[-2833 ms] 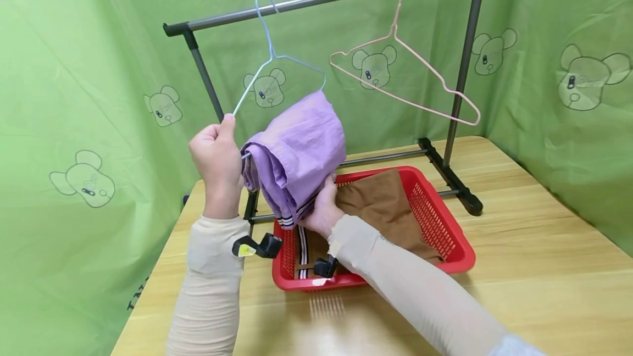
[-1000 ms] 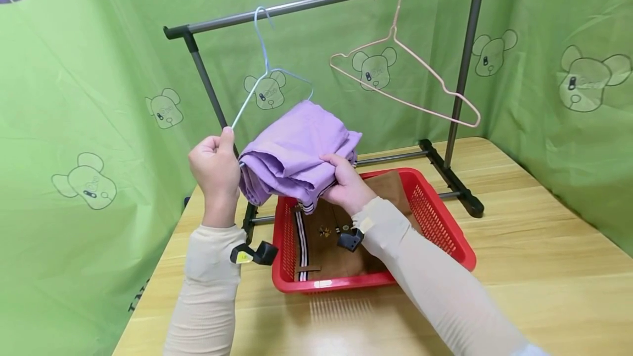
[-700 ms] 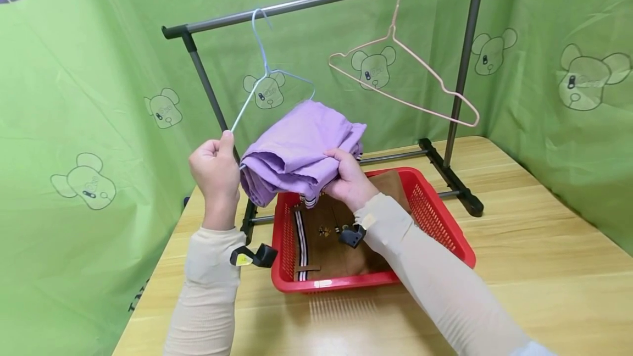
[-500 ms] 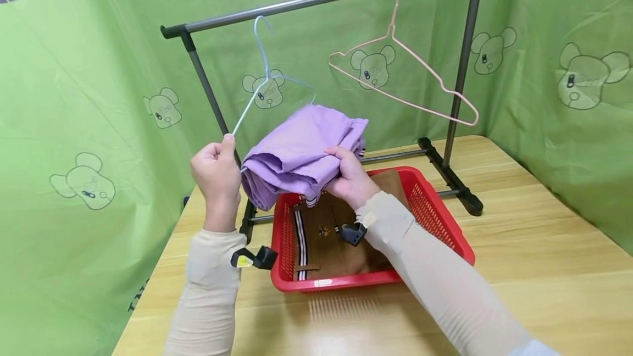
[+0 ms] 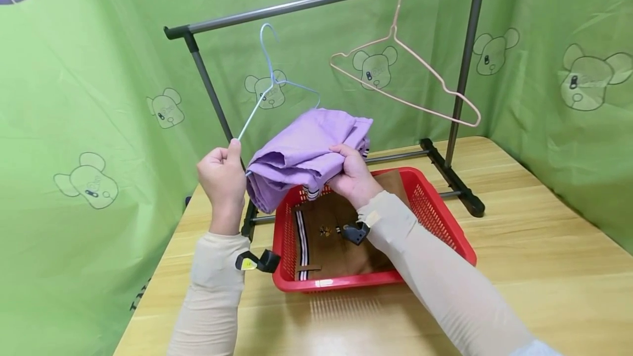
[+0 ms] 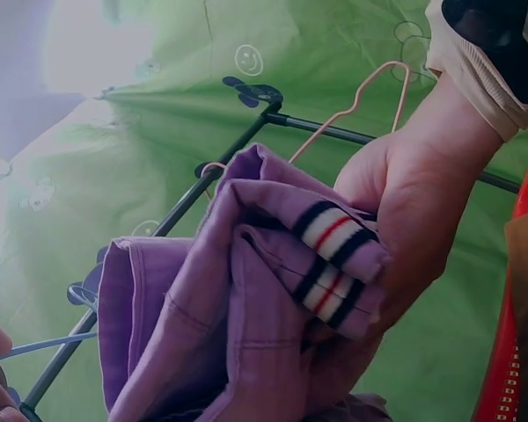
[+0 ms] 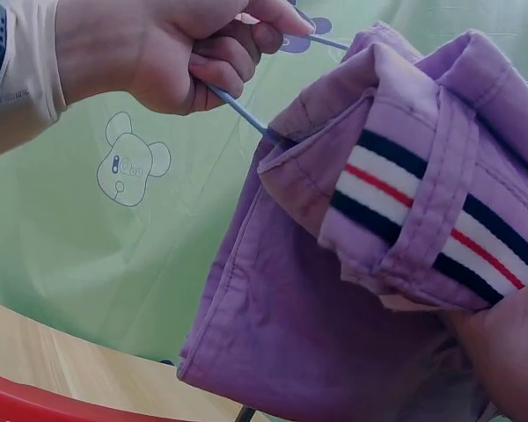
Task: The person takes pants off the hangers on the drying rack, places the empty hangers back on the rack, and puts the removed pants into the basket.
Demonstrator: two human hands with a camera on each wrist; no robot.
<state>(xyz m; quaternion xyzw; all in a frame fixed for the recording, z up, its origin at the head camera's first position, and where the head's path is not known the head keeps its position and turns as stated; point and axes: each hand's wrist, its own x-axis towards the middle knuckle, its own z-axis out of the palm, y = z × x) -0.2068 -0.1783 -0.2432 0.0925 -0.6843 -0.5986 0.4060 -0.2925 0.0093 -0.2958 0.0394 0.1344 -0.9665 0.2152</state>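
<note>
My left hand (image 5: 223,180) grips the left corner of a light-blue wire hanger (image 5: 255,111), its curled fingers also visible in the right wrist view. The hanger's hook stands just below the rail in the head view. Folded purple trousers (image 5: 301,144) lie over the hanger's lower bar, with a navy, white and red striped band and a belt loop (image 7: 436,180) showing. My right hand (image 5: 355,177) pinches the right side of the trousers, thumb on top and fingers underneath. In the left wrist view, striped ends (image 6: 330,264) of the cloth stick out beside that hand.
A red plastic basket (image 5: 373,278) holding a folded brown garment (image 5: 328,254) stands on the wooden table (image 5: 534,290) below the hands. Behind is a grey metal rack (image 5: 316,3), with a bare pink hanger (image 5: 420,107) on its rail. Green patterned cloth (image 5: 89,125) surrounds the table.
The blue hanger has come down, its hook going from over the rail to below it. My right hand has shifted up and right along the trousers, spreading them wider.
</note>
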